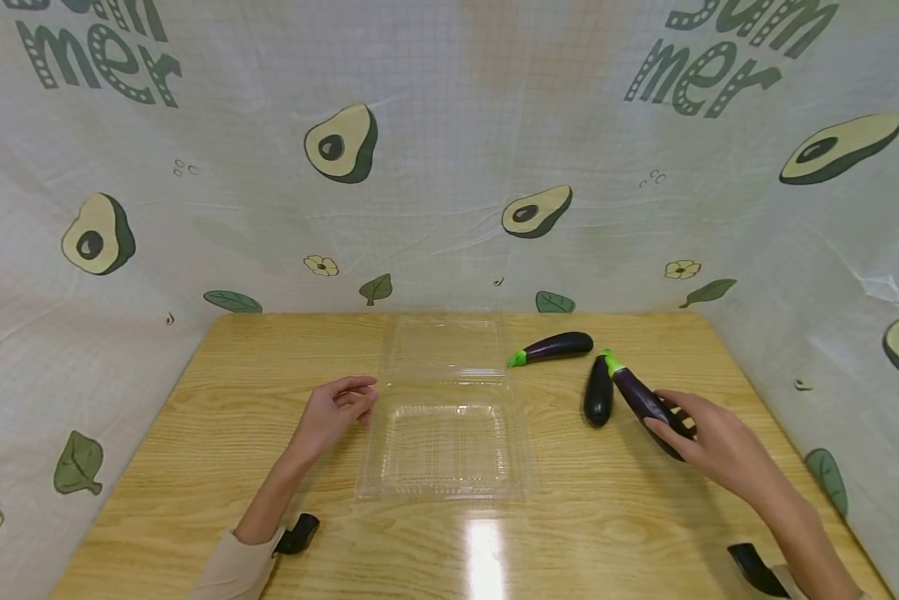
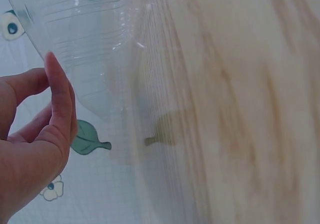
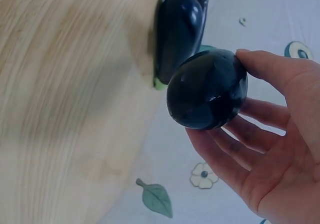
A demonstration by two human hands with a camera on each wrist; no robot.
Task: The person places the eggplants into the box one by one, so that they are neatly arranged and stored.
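Observation:
On the table lies a clear plastic clamshell box (image 1: pixel 520 450) with its lid (image 1: pixel 445 343) folded back. At the box's left side, near the hinge, my left hand (image 1: pixel 337 415) pinches the edge between thumb and fingertips. Off to the right, my right hand (image 1: pixel 707 437) grips a dark purple eggplant (image 1: pixel 640 396) by its rounded bottom end, the green stem pointing away to the left. In the right wrist view the held eggplant (image 3: pixel 207 89) shows its glossy end between thumb and fingers.
A second eggplant (image 1: pixel 598 392) lies on the table just left of the held one, under its stem end in the head view. Another eggplant (image 1: pixel 561 346) lies sideways behind, right of the lid. A cloth with avocado prints (image 1: pixel 449 208) hangs round the wooden table (image 1: pixel 254 375).

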